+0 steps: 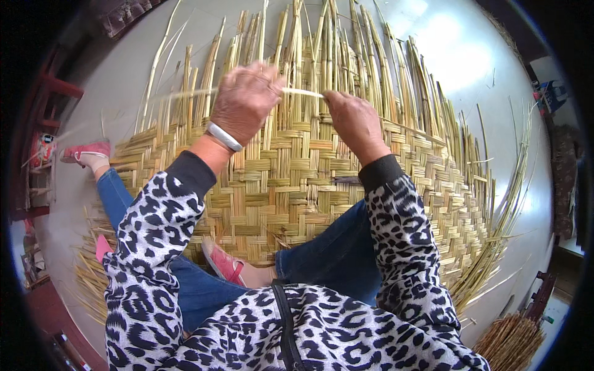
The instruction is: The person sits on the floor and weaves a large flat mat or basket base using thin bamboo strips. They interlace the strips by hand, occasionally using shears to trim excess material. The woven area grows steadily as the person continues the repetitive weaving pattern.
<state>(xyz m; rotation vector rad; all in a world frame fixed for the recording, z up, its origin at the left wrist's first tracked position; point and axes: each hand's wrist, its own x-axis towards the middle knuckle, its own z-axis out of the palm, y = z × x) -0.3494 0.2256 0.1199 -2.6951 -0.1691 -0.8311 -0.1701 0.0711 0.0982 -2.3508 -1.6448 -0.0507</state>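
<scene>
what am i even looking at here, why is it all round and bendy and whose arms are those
This is one picture from a small wide-angle camera worn on a person's head, looking down at their own hands. That lens bends straight lines near the rim, so the picture looks round.

The two arms in spotted black-and-white sleeves belong to the wearer, who sits on a pale floor in blue jeans and pink shoes. Spread under and in front of them is a large woven straw mat, its far edge unfinished, with loose stalks fanning outward.

The left hand, with a white wristband, and the right hand together hold one thin pale strip stretched between them above the mat. A bundle of spare stalks lies at the lower right.
</scene>
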